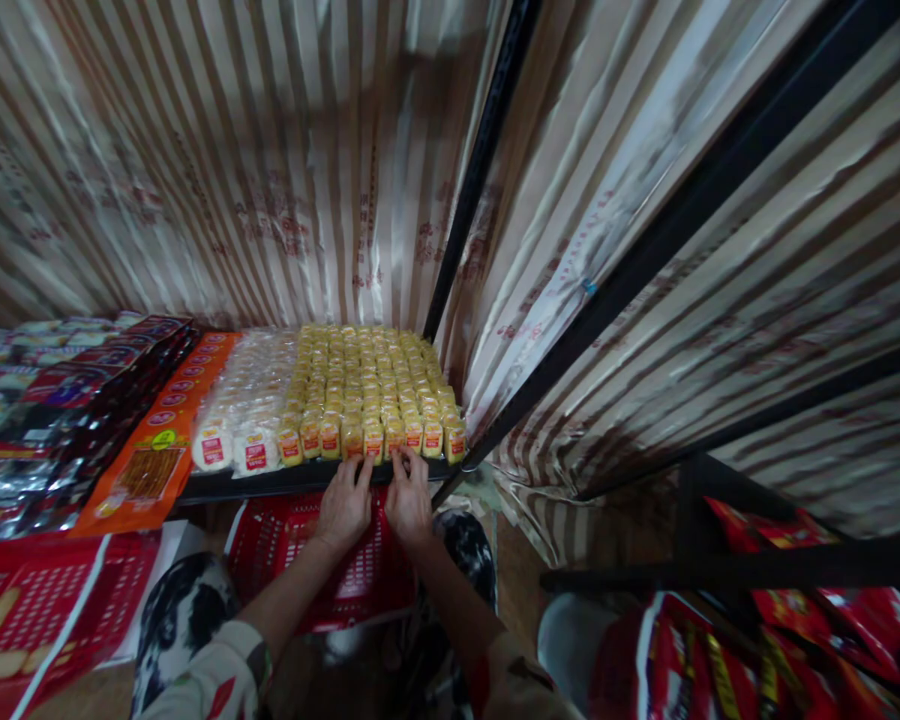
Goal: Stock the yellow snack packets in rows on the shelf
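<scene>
Rows of small yellow wrapped snack cakes (367,380) with red-and-orange labels stand packed together on a dark shelf (225,487). My left hand (345,505) reaches to the front row, its fingers stretched out and apart, the tips at the lower faces of the packets. Close beside it, my right hand (409,497) also has its fingertips against the front row, fingers extended and slightly bent. Neither hand visibly grips a packet. To the left of the yellow cakes are rows of white wrapped cakes (255,400) with red labels.
An orange snack bag (157,430) and dark shiny packages (112,390) lie further left. Below the shelf is a red plastic basket (270,540); another red basket (82,600) is at lower left. Black metal posts (487,170) rise before striped curtains. Red packets (795,600) fill the lower right.
</scene>
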Demonstrator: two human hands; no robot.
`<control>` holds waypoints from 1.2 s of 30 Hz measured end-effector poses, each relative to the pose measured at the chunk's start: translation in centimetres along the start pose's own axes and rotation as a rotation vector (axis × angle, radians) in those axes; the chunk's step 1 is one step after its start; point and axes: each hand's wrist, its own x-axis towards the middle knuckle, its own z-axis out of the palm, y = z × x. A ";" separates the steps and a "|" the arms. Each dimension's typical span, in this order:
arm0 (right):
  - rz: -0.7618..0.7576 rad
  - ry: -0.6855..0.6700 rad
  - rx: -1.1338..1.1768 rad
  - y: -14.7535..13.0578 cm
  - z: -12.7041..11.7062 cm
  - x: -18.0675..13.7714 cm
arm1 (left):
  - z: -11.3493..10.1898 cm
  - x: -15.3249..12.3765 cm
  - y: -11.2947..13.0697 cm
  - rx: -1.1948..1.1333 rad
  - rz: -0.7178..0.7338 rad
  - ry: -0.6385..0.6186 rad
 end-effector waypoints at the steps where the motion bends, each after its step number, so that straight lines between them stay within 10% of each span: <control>1: 0.009 0.001 0.010 0.0 0.0 0.0 | -0.1 0.0 0.1 0.007 0.002 -0.006; 21: 0.017 0.056 0.048 0.7 1.1 -1.0 | -1.8 -0.1 0.7 -0.066 -0.035 -0.226; 36: 0.036 0.092 0.001 -1.4 1.7 -3.9 | -4.5 -1.9 -0.6 -0.267 -0.192 -0.110</control>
